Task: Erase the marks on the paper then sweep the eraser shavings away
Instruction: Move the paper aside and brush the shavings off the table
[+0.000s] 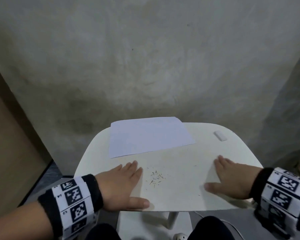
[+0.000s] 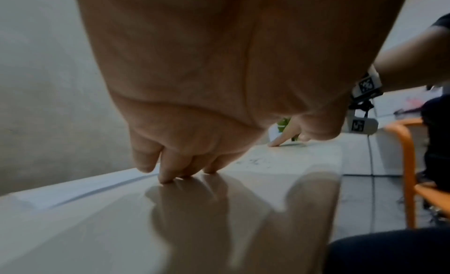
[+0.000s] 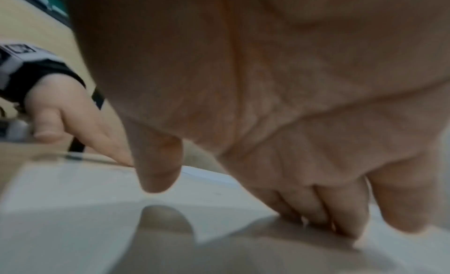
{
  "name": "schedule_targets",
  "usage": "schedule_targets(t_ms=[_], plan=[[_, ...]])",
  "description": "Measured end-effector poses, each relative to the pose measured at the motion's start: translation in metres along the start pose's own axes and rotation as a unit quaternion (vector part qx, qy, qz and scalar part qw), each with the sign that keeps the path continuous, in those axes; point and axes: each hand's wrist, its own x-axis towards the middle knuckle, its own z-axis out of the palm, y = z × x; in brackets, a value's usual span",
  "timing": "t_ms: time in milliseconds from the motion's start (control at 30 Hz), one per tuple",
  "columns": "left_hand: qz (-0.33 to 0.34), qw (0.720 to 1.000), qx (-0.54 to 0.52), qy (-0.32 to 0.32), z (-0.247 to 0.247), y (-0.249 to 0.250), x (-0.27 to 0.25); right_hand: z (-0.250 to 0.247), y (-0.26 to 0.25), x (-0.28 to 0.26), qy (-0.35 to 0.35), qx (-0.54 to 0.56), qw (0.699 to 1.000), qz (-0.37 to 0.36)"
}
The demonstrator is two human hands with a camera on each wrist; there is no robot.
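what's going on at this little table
A person has both hands flat on a small white table, the left hand and right hand either side of a scatter of eraser shavings. The paper lies farther back and looks clean; the eraser sits apart, far right.
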Motion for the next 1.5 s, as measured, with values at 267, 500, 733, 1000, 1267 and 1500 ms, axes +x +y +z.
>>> schedule_targets(t_ms=[267, 500, 733, 1000, 1267, 1500], plan=[[0.043, 0.992, -0.09, 0.079, -0.015, 0.003, 0.005, -0.026, -0.036, -0.006, 0.039, 0.203, 0.953, -0.224], [-0.011, 0.999, -0.04, -0.002, -0.006, -0.001, 0.005, -0.037, -0.025, 0.032, -0.012, 0.018, 0.995, -0.099], [-0.077, 0.991, -0.064, 0.087, -0.017, -0.032, 0.023, -0.054, -0.039, 0.02, 0.008, 0.141, 0.969, -0.204], [-0.158, 0.984, -0.078, 0.033, -0.036, -0.06, 0.044, -0.039, -0.083, 0.011, -0.045, -0.034, 0.968, -0.243], [-0.139, 0.986, -0.081, 0.045, -0.034, -0.071, 0.049, -0.062, -0.107, 0.023, -0.01, -0.048, 0.972, -0.228], [-0.027, 0.996, -0.054, 0.062, 0.001, -0.038, 0.008, -0.026, -0.028, -0.042, 0.122, 0.145, 0.965, -0.18]])
